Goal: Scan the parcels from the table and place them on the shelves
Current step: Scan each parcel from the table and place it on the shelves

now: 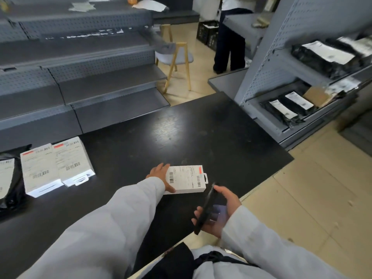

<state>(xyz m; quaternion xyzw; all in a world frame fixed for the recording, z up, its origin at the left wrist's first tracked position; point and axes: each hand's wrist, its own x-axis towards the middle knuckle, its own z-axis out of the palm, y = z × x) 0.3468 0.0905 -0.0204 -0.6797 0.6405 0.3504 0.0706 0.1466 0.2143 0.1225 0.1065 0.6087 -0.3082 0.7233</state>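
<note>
A small white boxed parcel (188, 179) with barcode labels lies flat on the black table (201, 133) near its front edge. My left hand (161, 177) grips the parcel's left end, thumb on the near side. My right hand (218, 210) holds a dark phone-like scanner (206, 208) tilted on edge just right of and nearer than the parcel. Two more white boxed parcels (58, 168) lie side by side at the table's left, beside a black bagged parcel (8, 178).
Grey shelves (84, 81) rise behind the table's left. A grey shelf unit (281, 57) on the right holds black bagged parcels (289, 108). A wooden chair (177, 61), a black crate (208, 33) and a standing person (229, 37) are beyond the table.
</note>
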